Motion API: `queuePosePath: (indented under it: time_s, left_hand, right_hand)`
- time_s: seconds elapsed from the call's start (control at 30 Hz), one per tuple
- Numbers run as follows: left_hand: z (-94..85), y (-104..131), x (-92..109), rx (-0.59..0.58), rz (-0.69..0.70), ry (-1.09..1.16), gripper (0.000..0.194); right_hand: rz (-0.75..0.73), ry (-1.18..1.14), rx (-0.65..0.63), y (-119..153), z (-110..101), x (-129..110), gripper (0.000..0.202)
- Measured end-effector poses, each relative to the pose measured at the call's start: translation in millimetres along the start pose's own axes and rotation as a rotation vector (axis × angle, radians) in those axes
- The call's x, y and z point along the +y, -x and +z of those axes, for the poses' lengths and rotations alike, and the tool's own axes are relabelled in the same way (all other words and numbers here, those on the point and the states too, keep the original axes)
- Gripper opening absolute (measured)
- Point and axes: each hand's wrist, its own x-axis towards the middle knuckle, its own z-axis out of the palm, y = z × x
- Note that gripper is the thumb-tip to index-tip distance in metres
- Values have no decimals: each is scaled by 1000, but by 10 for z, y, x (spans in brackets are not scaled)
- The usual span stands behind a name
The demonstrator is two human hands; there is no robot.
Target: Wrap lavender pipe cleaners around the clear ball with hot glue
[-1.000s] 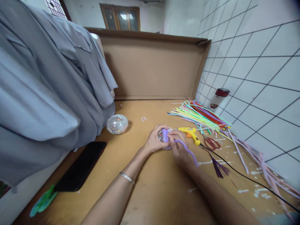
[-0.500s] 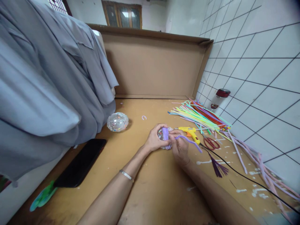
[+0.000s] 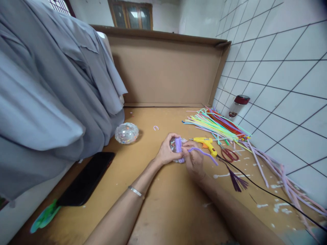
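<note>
The ball is between the two hands, just above or on the table; which, I cannot tell. It lies at about ten o'clock from the right hand's fingertips, with both hands against or right beside it. The left hand grasps it from nine o'clock, forefinger over the far side and thumb along the near one. The right hand pinches the stem close to the ball's three o'clock side; its free end trails towards four o'clock. The ball has no clear long axis, but its band runs from twelve to six.

The ball looks clear and round, flecked with coloured bits; the band is purple, fuzzy and ridged, in strips side by side, matching the stem.

From the ball, the glue gun is at three o'clock, scissors just past it, the tassel at four. The bundle of coloured stems is at two. A second ball sits between nine and ten, a black slab at eight.
</note>
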Motion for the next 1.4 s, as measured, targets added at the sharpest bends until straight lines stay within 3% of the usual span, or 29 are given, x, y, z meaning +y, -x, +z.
queuePosePath:
  time_s: [0.37,0.57,1.03,1.3,1.4]
  left_hand:
    - [-20,19,47,-43,-15,-41,55]
    - [-23,4,32,-62,7,-72,50]
    - [-47,-23,-5,-20,195,-189,49]
    - [-56,-9,-13,-142,194,-350,82]
    - [-58,11,12,-156,198,-414,85]
  right_hand:
    - [-35,-23,9,2,13,-33,14]
    - [15,-10,3,-1,6,-54,15]
    - [80,-60,10,-32,-4,-21,16]
    - [94,-61,16,-38,-16,-10,20]
    - [97,-72,18,-30,-19,3,20]
